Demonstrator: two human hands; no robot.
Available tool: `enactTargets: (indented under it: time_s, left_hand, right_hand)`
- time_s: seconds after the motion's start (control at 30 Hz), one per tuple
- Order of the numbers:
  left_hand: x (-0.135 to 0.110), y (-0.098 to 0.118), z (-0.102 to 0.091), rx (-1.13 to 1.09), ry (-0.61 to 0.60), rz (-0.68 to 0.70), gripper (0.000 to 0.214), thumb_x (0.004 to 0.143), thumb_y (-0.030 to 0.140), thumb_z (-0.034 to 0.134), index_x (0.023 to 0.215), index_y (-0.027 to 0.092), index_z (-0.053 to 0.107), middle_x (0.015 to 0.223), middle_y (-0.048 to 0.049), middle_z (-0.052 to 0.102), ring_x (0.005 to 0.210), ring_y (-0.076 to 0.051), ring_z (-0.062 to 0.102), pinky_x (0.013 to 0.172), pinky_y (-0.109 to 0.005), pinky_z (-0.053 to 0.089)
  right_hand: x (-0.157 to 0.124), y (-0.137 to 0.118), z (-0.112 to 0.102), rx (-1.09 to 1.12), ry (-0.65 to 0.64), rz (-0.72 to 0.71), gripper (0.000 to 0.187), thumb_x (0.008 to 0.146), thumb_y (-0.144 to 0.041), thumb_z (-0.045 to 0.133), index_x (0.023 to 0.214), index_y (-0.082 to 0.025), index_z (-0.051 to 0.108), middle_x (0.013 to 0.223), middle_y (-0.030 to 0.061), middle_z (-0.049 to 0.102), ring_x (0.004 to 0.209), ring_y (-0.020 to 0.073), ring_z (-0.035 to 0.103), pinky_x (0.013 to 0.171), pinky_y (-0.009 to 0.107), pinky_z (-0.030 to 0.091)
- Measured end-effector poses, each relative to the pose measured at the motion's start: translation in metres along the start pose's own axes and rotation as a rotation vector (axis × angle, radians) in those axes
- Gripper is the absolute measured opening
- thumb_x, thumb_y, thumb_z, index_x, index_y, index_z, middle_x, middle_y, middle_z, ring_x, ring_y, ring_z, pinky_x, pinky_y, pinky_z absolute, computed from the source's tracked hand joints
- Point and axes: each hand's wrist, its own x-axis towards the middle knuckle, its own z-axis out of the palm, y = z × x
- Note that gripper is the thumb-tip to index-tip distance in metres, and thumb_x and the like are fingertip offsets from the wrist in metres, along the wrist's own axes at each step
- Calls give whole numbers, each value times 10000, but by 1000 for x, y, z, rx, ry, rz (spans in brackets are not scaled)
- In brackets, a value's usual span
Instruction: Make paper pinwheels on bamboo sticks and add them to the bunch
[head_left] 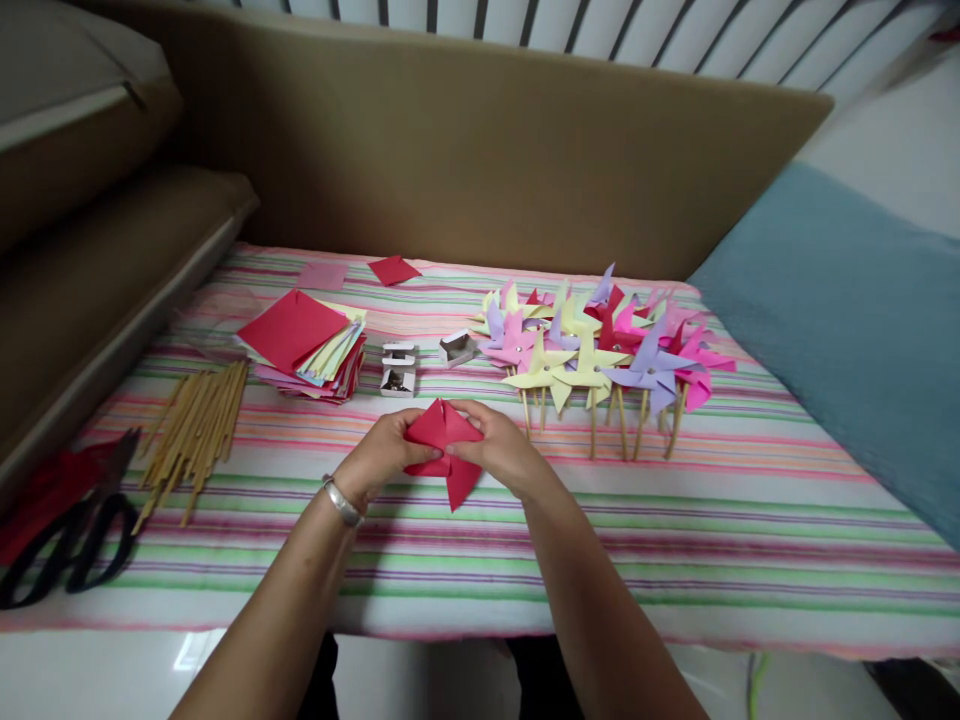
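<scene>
A red paper pinwheel (459,484), partly folded, is held between both hands above the striped cloth. My left hand (386,452) pinches its left side with the thumb near the middle; a silver bracelet is on that wrist. My right hand (501,446) grips the right side, its thumb also close to the centre. One red point hangs down toward me. Just beyond the hands stand a small white box (398,378) with small dark pieces in it and a second small open box (457,348). Whether a pin sits at the pinwheel's centre I cannot tell.
Finished pinwheels (589,365) on sticks lie in a group at right. To the left are a stack of coloured paper (296,335), a pile of wooden sticks (196,430) and black-handled scissors (79,540). A brown board (465,160) rises behind the striped cloth (600,560).
</scene>
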Motion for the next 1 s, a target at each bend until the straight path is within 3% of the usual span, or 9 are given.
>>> enactTargets:
  time_s: [0.13, 0.2, 0.4, 0.53, 0.67, 0.83, 1.0]
  left_hand:
    - [-2, 6, -2, -238, 60, -17, 342, 613, 226, 772, 938, 168, 682, 883, -55, 710, 726, -173, 653, 673, -282, 508]
    - [-4, 7, 1, -377, 56, -54, 299, 657, 290, 748, 925, 178, 678, 876, -62, 711, 744, -198, 667, 696, -327, 525]
    - [-4, -6, 26, -550, 12, -72, 144, 693, 241, 732, 801, 156, 690, 818, -39, 720, 736, -138, 650, 718, -241, 493]
    - [-1, -11, 34, -572, 26, 2, 182, 666, 207, 750, 824, 130, 703, 874, -60, 733, 812, -153, 651, 824, -262, 468]
    - [1, -11, 31, -517, 114, 21, 257, 582, 204, 800, 804, 111, 710, 800, -67, 740, 713, -155, 655, 756, -266, 480]
    - [1, -9, 28, -513, 159, 25, 271, 561, 177, 799, 807, 107, 711, 801, -74, 744, 705, -160, 658, 738, -274, 489]
    - [3, -3, 18, -526, 215, 15, 235, 517, 169, 807, 716, 108, 700, 675, -53, 725, 623, -151, 641, 686, -266, 490]
  right_hand:
    - [4, 0, -4, 109, 122, 36, 515, 602, -129, 651, 1107, -212, 592, 1003, 44, 695, 830, 204, 666, 682, 305, 543]
    - [6, 1, -6, 173, 208, 35, 542, 600, -148, 666, 1131, -204, 572, 983, 50, 701, 816, 210, 671, 685, 319, 546]
    - [11, 4, 3, 213, 390, -41, 540, 617, -174, 659, 1146, -193, 553, 1093, 72, 675, 953, 232, 651, 808, 358, 531]
    - [11, 2, 14, 277, 405, -48, 560, 597, -177, 660, 1145, -178, 544, 1083, 80, 676, 955, 228, 650, 826, 349, 523]
    - [10, 2, 20, 310, 389, -11, 532, 580, -187, 686, 1100, -190, 574, 970, 54, 705, 842, 224, 670, 772, 354, 529]
    - [9, 1, 20, 358, 346, -4, 511, 590, -202, 704, 1087, -199, 584, 1003, 45, 695, 890, 215, 653, 787, 338, 515]
    - [5, -1, 10, 142, 375, -28, 471, 729, -304, 632, 1181, -199, 551, 778, 12, 672, 724, 177, 635, 686, 320, 515]
